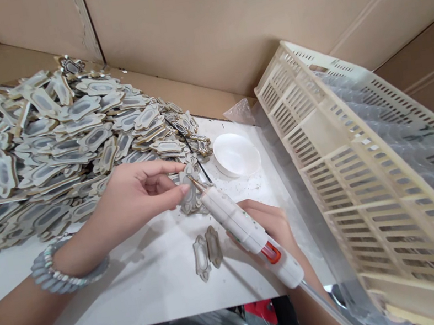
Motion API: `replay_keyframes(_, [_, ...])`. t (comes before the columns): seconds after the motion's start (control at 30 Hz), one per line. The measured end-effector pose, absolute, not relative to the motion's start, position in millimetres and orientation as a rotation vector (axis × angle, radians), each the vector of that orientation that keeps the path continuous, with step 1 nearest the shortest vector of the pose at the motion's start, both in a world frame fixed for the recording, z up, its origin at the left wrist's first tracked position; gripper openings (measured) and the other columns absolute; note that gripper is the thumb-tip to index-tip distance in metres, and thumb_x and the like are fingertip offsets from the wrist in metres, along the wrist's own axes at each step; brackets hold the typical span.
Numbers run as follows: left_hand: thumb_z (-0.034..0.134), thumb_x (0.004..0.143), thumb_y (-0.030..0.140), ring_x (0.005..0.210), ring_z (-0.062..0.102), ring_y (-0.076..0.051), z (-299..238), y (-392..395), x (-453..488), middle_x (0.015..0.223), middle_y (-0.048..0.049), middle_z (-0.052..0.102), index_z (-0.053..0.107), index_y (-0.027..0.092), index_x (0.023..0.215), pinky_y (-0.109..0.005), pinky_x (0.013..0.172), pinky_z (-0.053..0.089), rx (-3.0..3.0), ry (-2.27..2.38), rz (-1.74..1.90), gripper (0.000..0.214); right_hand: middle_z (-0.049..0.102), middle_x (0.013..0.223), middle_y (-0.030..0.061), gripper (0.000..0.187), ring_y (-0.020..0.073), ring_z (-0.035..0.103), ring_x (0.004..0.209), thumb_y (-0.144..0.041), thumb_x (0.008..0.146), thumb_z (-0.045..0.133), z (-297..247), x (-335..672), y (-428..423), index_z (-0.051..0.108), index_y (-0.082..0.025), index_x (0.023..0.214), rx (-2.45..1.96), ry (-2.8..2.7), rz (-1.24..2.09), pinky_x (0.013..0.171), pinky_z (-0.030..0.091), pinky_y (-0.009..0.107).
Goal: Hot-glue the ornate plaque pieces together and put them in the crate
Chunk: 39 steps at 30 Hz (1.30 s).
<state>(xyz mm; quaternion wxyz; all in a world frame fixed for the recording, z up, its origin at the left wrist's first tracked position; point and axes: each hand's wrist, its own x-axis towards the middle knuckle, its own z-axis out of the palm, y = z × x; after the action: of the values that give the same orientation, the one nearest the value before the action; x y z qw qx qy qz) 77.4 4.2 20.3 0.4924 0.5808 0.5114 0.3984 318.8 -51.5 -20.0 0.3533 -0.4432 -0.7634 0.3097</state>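
My left hand (139, 196) pinches a small grey ornate frame piece (189, 192) between thumb and fingers, just above the white table (138, 288). My right hand (272, 225) grips a white glue gun (250, 232) with an orange trigger. The gun's metal tip touches the held piece. Two more flat frame pieces (206, 251) lie side by side on the table below the gun. A beaded bracelet sits on my left wrist.
A large heap of similar frame pieces (42, 148) fills the table's left and back. A round white lid (236, 153) lies near the middle. A cream slatted plastic crate (370, 174) lined with bubble wrap stands tilted at the right. Cardboard walls enclose the back.
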Motion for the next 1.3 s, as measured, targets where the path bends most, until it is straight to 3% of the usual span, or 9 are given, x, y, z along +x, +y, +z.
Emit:
replay_keyframes(0.23, [0.076,0.07,0.027,0.049,0.053,-0.008,18.9,4.5,77.2,0.055,0.0047,0.065,0.074,0.013,0.094,-0.019,0.048,0.043,1.428,1.235,0.956,0.028,0.065,0.077,0.0001,0.013,0.0128,0.057,0.059,-0.017,0.086,0.065,-20.6,320.0,-50.4,0.066,-0.024,0.075,-1.13,-1.98,0.793,0.06,0.05,0.026])
replay_keyframes(0.7, [0.074,0.07,0.03,0.047,0.05,-0.007,15.3,6.6,77.5,0.052,0.0063,0.061,0.075,0.015,0.089,-0.018,0.045,0.041,1.518,1.205,1.01,0.025,0.058,0.066,-0.0005,0.015,0.0158,0.063,0.063,-0.014,0.084,0.063,-16.4,320.1,-46.8,0.062,-0.023,0.072,-1.111,-1.966,0.668,0.057,0.051,0.025])
replay_keyframes(0.9, [0.075,0.069,0.025,0.046,0.052,-0.006,12.6,10.7,73.8,0.056,0.0054,0.065,0.074,0.017,0.089,-0.015,0.041,0.041,1.559,1.204,1.191,0.022,0.069,0.081,0.0023,0.017,0.0136,0.065,0.066,-0.01,0.082,0.062,-16.9,321.6,-46.9,0.06,-0.022,0.071,-1.03,-1.986,0.734,0.058,0.051,0.023])
replay_keyframes(1.07, [0.076,0.068,0.024,0.049,0.057,-0.006,14.2,11.5,70.1,0.058,0.0045,0.067,0.076,0.019,0.088,-0.013,0.044,0.045,1.581,1.202,1.281,0.021,0.069,0.083,0.0007,0.015,0.0118,0.061,0.063,-0.012,0.084,0.063,-18.5,322.1,-50.0,0.064,-0.023,0.073,-1.049,-2.017,0.854,0.06,0.05,0.024])
replay_keyframes(1.3, [0.076,0.071,0.022,0.051,0.059,-0.005,11.8,9.5,70.2,0.06,0.0054,0.07,0.078,0.02,0.089,-0.011,0.048,0.048,1.663,1.201,1.309,0.019,0.072,0.086,0.0034,0.014,0.0151,0.067,0.07,-0.012,0.082,0.058,-16.9,319.8,-47.4,0.064,-0.022,0.074,-0.994,-2.046,0.877,0.061,0.052,0.025])
